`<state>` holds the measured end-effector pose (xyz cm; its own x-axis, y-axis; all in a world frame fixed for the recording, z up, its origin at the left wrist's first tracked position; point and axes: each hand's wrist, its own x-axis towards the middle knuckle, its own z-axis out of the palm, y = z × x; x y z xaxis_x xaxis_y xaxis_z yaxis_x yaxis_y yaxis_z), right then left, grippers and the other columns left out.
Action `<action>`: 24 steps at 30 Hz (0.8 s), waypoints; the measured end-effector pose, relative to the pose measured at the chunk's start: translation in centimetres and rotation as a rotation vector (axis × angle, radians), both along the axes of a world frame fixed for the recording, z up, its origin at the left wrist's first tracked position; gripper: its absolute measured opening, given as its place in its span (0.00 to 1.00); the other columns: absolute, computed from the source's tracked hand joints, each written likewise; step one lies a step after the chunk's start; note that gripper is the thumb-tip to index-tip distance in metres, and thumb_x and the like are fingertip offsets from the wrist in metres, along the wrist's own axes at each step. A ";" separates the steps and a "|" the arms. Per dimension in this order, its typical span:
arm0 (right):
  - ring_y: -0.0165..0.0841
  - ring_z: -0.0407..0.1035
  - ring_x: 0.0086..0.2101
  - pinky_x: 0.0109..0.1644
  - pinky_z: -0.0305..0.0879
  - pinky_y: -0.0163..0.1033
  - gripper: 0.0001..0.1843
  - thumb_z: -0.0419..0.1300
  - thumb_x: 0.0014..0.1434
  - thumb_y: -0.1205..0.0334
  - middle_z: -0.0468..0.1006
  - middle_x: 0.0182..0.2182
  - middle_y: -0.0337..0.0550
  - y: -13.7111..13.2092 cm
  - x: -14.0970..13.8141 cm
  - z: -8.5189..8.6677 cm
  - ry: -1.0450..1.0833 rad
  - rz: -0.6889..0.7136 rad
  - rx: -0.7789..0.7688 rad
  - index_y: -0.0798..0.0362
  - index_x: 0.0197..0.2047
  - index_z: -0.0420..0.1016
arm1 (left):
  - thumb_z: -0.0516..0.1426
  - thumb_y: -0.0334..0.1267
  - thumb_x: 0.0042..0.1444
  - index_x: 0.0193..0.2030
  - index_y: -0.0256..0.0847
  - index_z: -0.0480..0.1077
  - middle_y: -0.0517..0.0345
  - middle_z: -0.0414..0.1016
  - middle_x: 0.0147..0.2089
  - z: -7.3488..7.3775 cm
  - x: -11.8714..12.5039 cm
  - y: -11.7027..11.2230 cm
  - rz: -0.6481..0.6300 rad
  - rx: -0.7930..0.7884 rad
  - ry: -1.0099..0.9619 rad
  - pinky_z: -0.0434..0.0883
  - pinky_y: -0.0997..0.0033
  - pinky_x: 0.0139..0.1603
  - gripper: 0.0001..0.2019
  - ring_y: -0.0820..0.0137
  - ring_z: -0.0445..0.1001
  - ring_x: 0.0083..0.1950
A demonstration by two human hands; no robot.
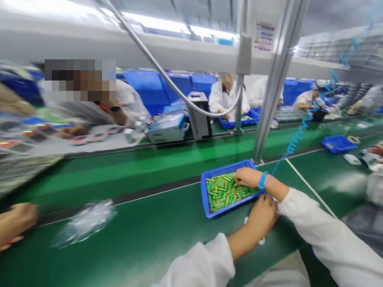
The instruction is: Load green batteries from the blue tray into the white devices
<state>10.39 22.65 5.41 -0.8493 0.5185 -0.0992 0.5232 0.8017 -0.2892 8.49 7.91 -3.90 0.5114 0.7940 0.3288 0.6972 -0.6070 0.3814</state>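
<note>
A blue tray (206, 199) full of small green cylinders (224, 191) sits on the green belt. My right hand (248, 177) reaches into the tray from the right, fingers curled down and pinched among the cylinders. A blue wrist strap (262, 180) with a coiled blue cord (295, 139) is on that wrist. My left hand (261, 217) rests on the belt at the tray's near right corner, fingers curled under. A bit of something white (262, 240) shows beneath it.
A crumpled clear plastic bag (86, 221) lies on the belt at left, near another person's hand (14, 225). A slanted metal post (273, 83) rises behind the tray. Co-workers in white sit across the line with blue trays (338, 143) and a small machine (169, 127).
</note>
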 end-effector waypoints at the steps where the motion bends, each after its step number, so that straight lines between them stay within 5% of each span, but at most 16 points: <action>1: 0.37 0.77 0.44 0.55 0.70 0.39 0.06 0.70 0.66 0.69 0.82 0.42 0.44 -0.2 0.6 0.7 0.017 -0.027 -0.012 0.53 0.47 0.83 | 0.65 0.36 0.67 0.65 0.43 0.71 0.42 0.73 0.65 0.0 0.0 0.0 0.002 -0.023 -0.022 0.75 0.41 0.66 0.21 0.46 0.73 0.65; 5: 0.38 0.79 0.45 0.56 0.74 0.43 0.15 0.67 0.71 0.61 0.85 0.43 0.42 -2.0 5.2 4.4 0.328 -0.130 -0.030 0.48 0.59 0.82 | 0.66 0.31 0.66 0.61 0.41 0.70 0.39 0.69 0.69 0.1 -0.4 -0.1 0.009 -0.088 -0.093 0.70 0.39 0.73 0.19 0.45 0.68 0.72; 8: 0.39 0.81 0.44 0.54 0.79 0.45 0.18 0.62 0.75 0.51 0.86 0.45 0.43 -5.6 10.2 5.7 0.605 -0.354 -0.095 0.47 0.62 0.82 | 0.66 0.29 0.66 0.61 0.42 0.69 0.41 0.68 0.72 0.9 -0.9 -0.3 0.002 -0.120 -0.122 0.71 0.43 0.74 0.19 0.48 0.68 0.74; 10: 0.40 0.83 0.42 0.49 0.82 0.46 0.20 0.63 0.74 0.46 0.87 0.44 0.45 -8.3 13.6 4.4 0.764 -0.535 -0.177 0.48 0.61 0.81 | 0.65 0.28 0.66 0.61 0.42 0.69 0.43 0.69 0.71 1.5 -1.2 -0.3 -0.010 -0.150 -0.131 0.72 0.46 0.73 0.19 0.50 0.70 0.72; 13: 0.41 0.84 0.37 0.46 0.84 0.47 0.21 0.65 0.72 0.43 0.89 0.43 0.48 -11.8 17.5 -0.1 0.916 -0.757 -0.275 0.49 0.57 0.80 | 0.65 0.28 0.66 0.61 0.43 0.68 0.46 0.71 0.69 2.3 -1.4 -0.3 -0.015 -0.183 -0.132 0.73 0.48 0.72 0.20 0.52 0.71 0.70; 17: 0.43 0.86 0.41 0.49 0.85 0.50 0.18 0.67 0.70 0.45 0.90 0.46 0.50 -14.7 19.4 -5.7 0.951 -0.909 -0.260 0.50 0.52 0.82 | 0.66 0.28 0.66 0.61 0.43 0.69 0.46 0.72 0.68 2.6 -1.5 -0.3 -0.009 -0.205 -0.120 0.74 0.48 0.70 0.19 0.51 0.72 0.68; 20: 0.44 0.86 0.41 0.50 0.84 0.49 0.14 0.68 0.71 0.49 0.90 0.43 0.48 -15.8 19.1 -7.1 0.842 -0.920 -0.068 0.49 0.50 0.85 | 0.66 0.28 0.66 0.61 0.43 0.68 0.46 0.71 0.68 2.5 -1.6 -0.2 -0.018 -0.210 -0.118 0.73 0.48 0.70 0.20 0.51 0.71 0.68; 24: 0.43 0.85 0.45 0.53 0.81 0.49 0.08 0.66 0.74 0.56 0.90 0.46 0.48 -16.5 17.9 -6.4 0.737 -0.845 0.160 0.48 0.50 0.86 | 0.65 0.28 0.67 0.61 0.43 0.68 0.45 0.71 0.68 2.6 -1.8 -0.2 -0.013 -0.221 -0.118 0.74 0.48 0.70 0.19 0.51 0.71 0.68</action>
